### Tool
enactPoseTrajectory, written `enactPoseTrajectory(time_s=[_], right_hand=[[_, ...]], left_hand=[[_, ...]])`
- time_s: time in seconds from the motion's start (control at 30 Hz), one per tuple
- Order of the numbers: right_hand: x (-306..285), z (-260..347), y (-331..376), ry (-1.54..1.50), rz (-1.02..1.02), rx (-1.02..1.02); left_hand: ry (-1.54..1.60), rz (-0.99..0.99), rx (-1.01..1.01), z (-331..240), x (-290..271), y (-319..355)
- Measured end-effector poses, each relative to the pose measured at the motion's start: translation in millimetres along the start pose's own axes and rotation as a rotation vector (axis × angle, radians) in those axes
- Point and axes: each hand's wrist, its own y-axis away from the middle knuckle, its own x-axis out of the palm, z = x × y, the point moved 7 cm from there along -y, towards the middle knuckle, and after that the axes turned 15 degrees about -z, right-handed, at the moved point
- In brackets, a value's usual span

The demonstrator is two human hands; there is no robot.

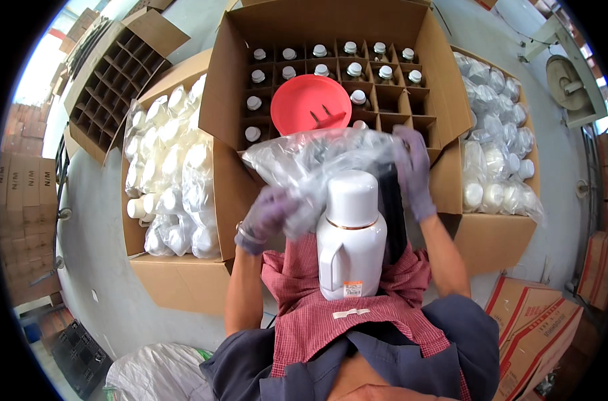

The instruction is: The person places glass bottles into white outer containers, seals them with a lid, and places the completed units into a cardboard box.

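A white vacuum flask (349,257) with a cup lid, side handle and thin gold band stands upright in my lap, against the red checked apron (304,327). Behind its lid a crumpled clear plastic bag (317,157) stretches between my hands. My left hand (269,212), in a purple-grey glove, grips the bag's left part, left of the flask. At the bag's right end, my right hand (414,170), gloved alike and slightly blurred, has its fingers closed on the plastic. A dark upright object (391,204) shows beside the flask, partly hidden.
Ahead stands an open divided carton (240,80) with several white-capped bottles; a red round tray (311,100) rests on it. Cartons of bagged white cups (177,160) and wrapped white parts (494,147) flank me. Another divided carton (117,77) sits far left; flattened cartons (534,327) lie at right.
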Motion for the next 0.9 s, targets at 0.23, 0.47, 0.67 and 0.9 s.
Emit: enactPoseTrajectory(time_s=[0.23, 0.47, 0.67, 0.9], right_hand=[[-89.9, 64.6, 178.0, 0.057, 0.604, -0.609], [-90.4, 65.0, 206.0, 0.083, 1.056, -0.764], [-76.9, 68.1, 210.3, 0.058, 1.091, -0.749], [90.8, 152.9, 172.2, -0.218, 0.999, -0.662]], left_hand=[[-0.642, 0.618, 0.283, 27.1, 65.8, 139.6], [-0.560, -0.257, 0.150, -49.2, 22.8, 95.8], [-1.024, -0.137, -0.147, 10.4, -12.2, 95.8], [0.720, -0.320, 0.009, 118.5, -108.8, 224.3]])
